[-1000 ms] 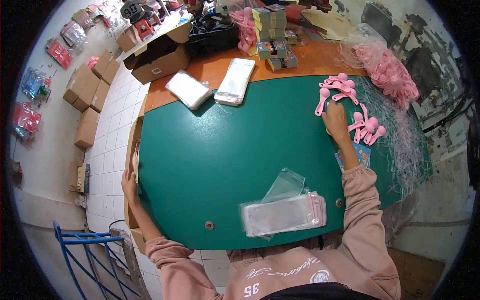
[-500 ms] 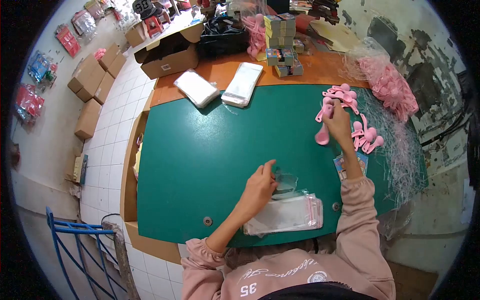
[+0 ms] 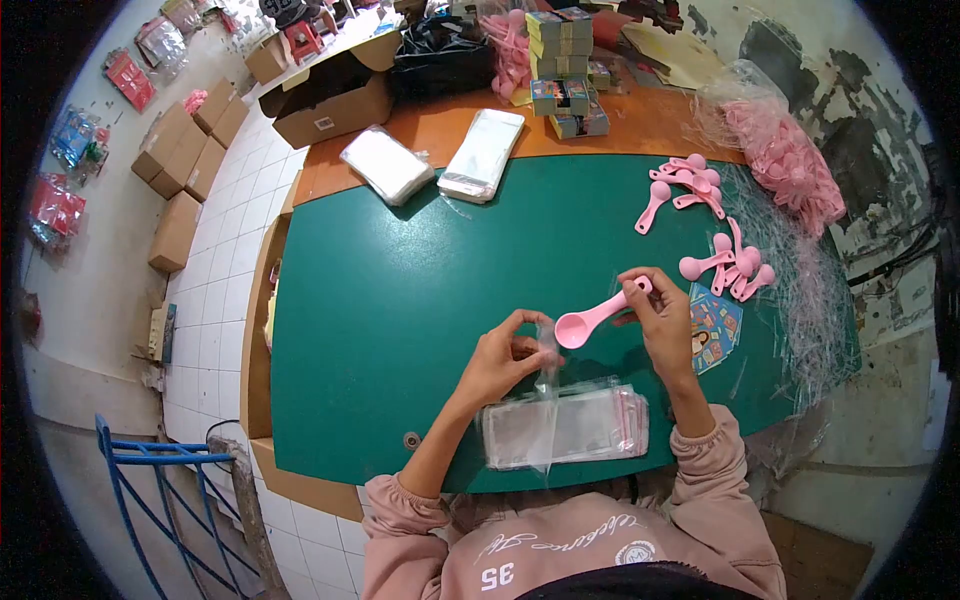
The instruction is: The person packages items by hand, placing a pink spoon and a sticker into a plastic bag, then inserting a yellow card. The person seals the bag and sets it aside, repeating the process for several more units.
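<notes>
My right hand pinches a pink measuring spoon by the end of its handle. The spoon's bowl points left, close beside my left hand. Between the fingers of my left hand is a clear plastic bag, hanging down over a stack of clear bags at the near table edge. Several loose pink spoons lie right of my right hand, and another group of spoons lies farther back. Blue printed cards rest beside my right wrist.
Two more piles of clear bags, one pile left of the other pile, lie at the back. Behind them stand card bundles and an open carton. A bag of pink spoons and plastic strands cover the right edge.
My right hand has come back from the spoon group toward me with one pink spoon. My left hand has raised the clear bag, which now hangs upright.
</notes>
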Demonstrator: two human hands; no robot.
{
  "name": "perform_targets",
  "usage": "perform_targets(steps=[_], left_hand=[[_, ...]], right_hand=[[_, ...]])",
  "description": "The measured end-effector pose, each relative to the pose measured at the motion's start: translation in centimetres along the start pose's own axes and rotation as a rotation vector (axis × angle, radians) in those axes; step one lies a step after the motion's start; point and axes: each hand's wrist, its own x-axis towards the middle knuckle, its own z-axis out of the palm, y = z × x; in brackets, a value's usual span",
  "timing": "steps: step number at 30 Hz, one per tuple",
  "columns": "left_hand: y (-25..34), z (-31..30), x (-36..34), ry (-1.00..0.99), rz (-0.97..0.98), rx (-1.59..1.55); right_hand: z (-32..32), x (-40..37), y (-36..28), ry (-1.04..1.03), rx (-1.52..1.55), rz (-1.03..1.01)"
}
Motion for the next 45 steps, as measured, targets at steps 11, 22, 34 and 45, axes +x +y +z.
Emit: perform_targets(steps=[11, 22, 34, 45], left_hand=[[0.9, -0.3, -0.1, 0.006, -0.069, -0.044], [0.7, -0.4, -0.1, 0.076, -0.054, -0.176], [1.4, 0.9, -0.6, 0.069, 0.007, 0.090], [3.3, 1.3, -1.4, 0.072, 0.119, -0.080]], right_hand=[[0.8, -0.8, -0.7, 0.073, -0.263, -0.105], [1.0, -0.9, -0.6, 0.094, -0.243, -0.218], [2.0, -1.2, -0.6, -0.056, -0.215, -0.181], [0.6, -1.6, -3.6, -0.278, -0.730, -0.644]])
